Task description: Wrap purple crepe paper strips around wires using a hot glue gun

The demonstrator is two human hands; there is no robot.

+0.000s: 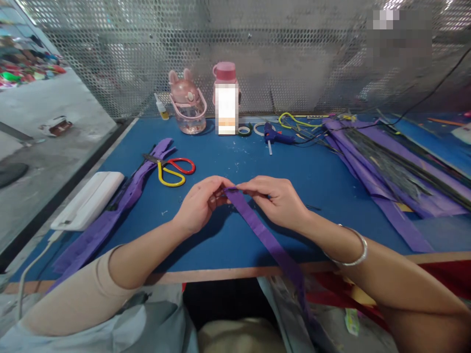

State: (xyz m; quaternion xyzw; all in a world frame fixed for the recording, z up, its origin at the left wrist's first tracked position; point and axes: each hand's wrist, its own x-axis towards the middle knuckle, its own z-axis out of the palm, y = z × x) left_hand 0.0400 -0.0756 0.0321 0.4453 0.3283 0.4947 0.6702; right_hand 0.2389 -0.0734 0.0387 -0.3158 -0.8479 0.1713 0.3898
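Both my hands meet over the blue tabletop at the end of a long purple ribbon point(259, 225). My left hand point(200, 201) pinches one corner of that end between thumb and fingers. From the other side, my right hand point(277, 198) grips the same end with thumb and forefinger. The ribbon slopes down to the right, passes over the table's front edge and hangs below it. A dark strip shows along the held end; what it is I cannot make out. Scissors point(171, 170) with one red and one yellow handle lie left of my hands, blades across a purple fabric piece point(132, 193).
A white power bank point(88, 200) with a cable lies at the left. Behind stand a pink bottle point(189, 110), a pink-capped bottle point(225, 73), a small glue bottle point(161, 108), tape rolls point(245, 131) and a blue glue gun point(277, 136). Purple fabric point(362, 166) with dark stems fills the right side.
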